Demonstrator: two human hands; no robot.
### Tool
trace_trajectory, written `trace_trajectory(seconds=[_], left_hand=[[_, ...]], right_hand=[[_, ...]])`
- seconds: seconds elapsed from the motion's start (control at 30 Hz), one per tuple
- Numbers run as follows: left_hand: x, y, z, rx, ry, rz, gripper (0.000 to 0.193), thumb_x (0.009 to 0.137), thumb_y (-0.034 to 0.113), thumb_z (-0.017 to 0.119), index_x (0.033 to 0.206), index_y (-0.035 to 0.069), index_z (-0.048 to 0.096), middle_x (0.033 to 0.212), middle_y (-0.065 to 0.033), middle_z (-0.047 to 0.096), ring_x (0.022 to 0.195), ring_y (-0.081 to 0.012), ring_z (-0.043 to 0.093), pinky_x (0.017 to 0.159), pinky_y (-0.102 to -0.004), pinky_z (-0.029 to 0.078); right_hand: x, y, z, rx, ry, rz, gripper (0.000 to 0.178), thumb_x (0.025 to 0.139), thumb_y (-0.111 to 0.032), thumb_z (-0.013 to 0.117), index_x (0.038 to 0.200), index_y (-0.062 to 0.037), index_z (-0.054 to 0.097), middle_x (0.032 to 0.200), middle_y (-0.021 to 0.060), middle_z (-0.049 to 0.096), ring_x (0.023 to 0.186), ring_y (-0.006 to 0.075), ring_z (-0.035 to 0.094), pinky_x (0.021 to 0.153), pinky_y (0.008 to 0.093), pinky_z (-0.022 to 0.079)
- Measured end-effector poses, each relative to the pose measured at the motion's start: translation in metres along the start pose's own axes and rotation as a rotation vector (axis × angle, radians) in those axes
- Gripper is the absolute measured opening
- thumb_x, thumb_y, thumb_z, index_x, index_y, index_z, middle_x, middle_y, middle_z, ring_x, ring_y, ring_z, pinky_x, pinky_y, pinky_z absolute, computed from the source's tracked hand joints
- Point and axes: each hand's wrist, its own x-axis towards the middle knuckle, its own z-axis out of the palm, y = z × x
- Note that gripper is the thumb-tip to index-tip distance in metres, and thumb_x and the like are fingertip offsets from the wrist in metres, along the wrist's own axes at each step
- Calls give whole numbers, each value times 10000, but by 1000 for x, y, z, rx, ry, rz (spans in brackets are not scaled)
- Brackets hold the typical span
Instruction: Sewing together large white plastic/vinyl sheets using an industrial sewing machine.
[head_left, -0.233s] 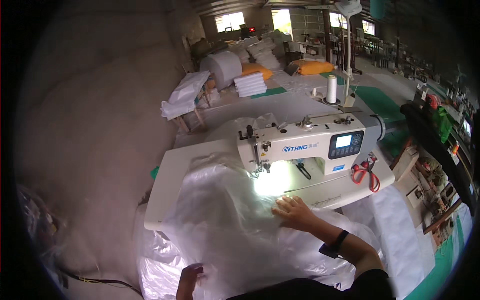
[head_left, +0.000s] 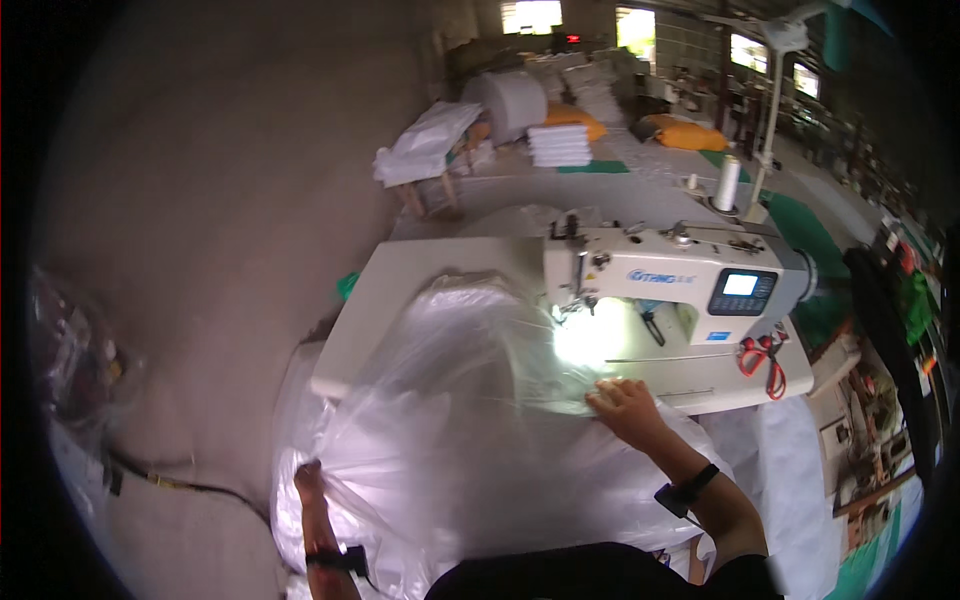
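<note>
A large sheet of clear, whitish plastic film (head_left: 450, 400) drapes over the sewing machine's table and down toward me. At the left my left hand (head_left: 311, 484) is closed on the film, and creases fan out from its fingers. My right hand (head_left: 630, 412) pinches the film's right side at the table's front edge, just in front of the lit needle area. The white sewing machine (head_left: 660, 275) has its lamp on, and the bright glare hides the stitching spot. The film reaches under the machine's head.
Red-handled scissors (head_left: 764, 368) lie on the table (head_left: 420, 262) at the right end. A white thread cone (head_left: 728, 184) stands behind the machine. White sheeting hangs at the right. Farther back are folded white stacks (head_left: 560, 145), a big roll (head_left: 507, 105) and orange sacks (head_left: 690, 135).
My left hand has moved outward to the left, drawing the film taut. My right hand stays near the needle area. The whole view has shifted, so the machine appears farther right.
</note>
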Motion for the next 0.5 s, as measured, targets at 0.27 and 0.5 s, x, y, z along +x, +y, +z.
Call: trace_trajectory(seconds=[0.27,0.5], left_hand=[[-90,166,44,130,337,998,554,813,294,626,1308,122,448,1338,-200,421,1223,-400,402,1003,-510,326],[-52,258,123,572,165,872,568,847,535,483,1328,235,437,1435,-131,323,1340,-348,258,1043,-575,218]], right_hand=[[6,-8,-2,-29,62,64,272,786,-151,593,1054,-165,635,1137,76,604,988,254,559,800,402,406],[-55,-75,9,764,-746,179,189,833,-183,546,915,-24,608,865,175,621,867,288,599,814,417,462]])
